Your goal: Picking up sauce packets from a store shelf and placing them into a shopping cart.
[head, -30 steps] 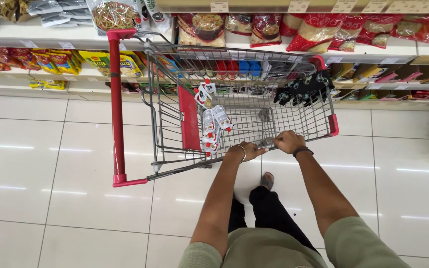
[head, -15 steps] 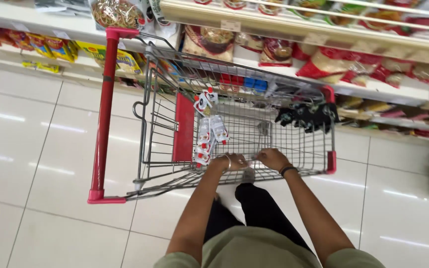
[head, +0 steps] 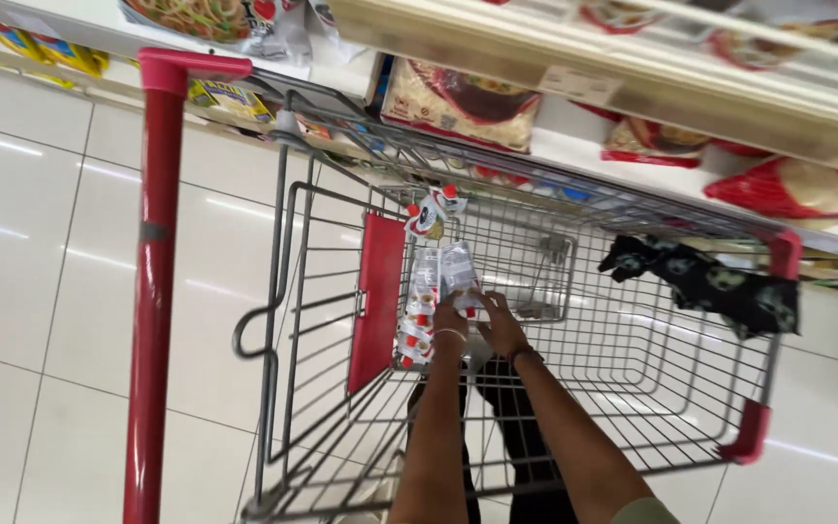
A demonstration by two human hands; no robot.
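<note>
In the aisle, far left: a red upright handle post [head: 152,281] stands over pale floor tiles [head: 31,243]; we count one.
Cart: one wire shopping cart [head: 574,388] is pulled close under the shelves, so our arms reach down into its basket.
Red flap: one red plastic panel [head: 377,296] hangs on the inner wire wall, just left of the packets.
Packets: a strip of small red-capped sachets [head: 426,291] hangs inside the basket; exact count unclear, several at least.
Left hand [head: 450,320]: grip closed on the sachet strip, seemingly steadying it.
Right hand [head: 501,325]: touching the same strip; we cannot tell if its grip has closed.
Cloth: one dark patterned cloth [head: 705,281] is draped over the right rim.
Shelf [head: 632,87]: bagged goods sit above; we count four or so.
</note>
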